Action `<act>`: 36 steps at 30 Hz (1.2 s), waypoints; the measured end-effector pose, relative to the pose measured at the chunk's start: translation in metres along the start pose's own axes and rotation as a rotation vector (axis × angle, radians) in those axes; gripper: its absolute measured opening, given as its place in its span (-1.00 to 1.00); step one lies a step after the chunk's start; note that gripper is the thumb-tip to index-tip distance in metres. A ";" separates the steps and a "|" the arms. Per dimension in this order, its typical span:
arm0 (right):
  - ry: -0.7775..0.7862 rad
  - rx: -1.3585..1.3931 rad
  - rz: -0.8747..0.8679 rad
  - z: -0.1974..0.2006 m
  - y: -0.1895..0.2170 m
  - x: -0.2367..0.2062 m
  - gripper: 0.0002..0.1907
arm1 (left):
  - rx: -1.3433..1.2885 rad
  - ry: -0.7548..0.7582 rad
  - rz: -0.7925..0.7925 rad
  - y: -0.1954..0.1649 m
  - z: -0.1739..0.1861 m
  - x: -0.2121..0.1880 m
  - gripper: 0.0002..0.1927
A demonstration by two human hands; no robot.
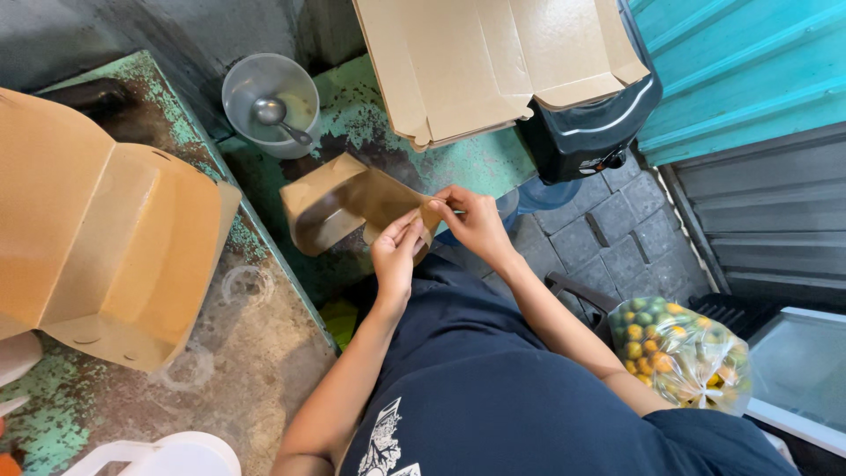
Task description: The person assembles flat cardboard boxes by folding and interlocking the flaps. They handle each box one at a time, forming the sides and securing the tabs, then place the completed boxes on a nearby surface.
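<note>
While both hands, left (395,256) and right (473,220), pinch a flap of the brown box (339,207), it is only half folded. More flat boxes (493,62) wait on the bench (476,163).

Counted on and around the worn green table

Two hands, left (394,256) and right (476,222); three brown cardboard boxes, one half-folded (339,203), one folded (115,238), one flat (485,62); one plastic bowl (256,84); one metal spoon (275,115); one bag of small citrus fruit (679,353).
</note>
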State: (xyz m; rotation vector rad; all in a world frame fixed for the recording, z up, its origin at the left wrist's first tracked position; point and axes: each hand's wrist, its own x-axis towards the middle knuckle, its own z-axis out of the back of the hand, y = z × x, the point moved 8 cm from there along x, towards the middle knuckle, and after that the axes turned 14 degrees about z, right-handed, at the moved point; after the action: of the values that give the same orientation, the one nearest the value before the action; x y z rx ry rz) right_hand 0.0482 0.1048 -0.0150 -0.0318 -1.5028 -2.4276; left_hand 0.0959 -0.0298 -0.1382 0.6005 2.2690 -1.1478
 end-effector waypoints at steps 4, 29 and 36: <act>-0.002 -0.011 -0.023 0.001 -0.008 0.000 -0.83 | -0.028 -0.014 0.042 0.006 0.000 0.006 -0.64; 0.070 -0.077 -0.016 -0.004 -0.010 -0.001 -0.89 | -0.109 0.016 0.089 0.015 -0.005 0.005 -0.77; 0.138 -0.080 0.026 -0.003 -0.024 0.005 -0.85 | -0.107 0.001 0.109 0.016 -0.007 0.006 -0.77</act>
State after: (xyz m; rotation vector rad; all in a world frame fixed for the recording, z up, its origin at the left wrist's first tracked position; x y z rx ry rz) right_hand 0.0382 0.1111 -0.0371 0.0971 -1.3375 -2.4152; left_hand 0.0988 -0.0149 -0.1483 0.6729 2.2524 -0.9672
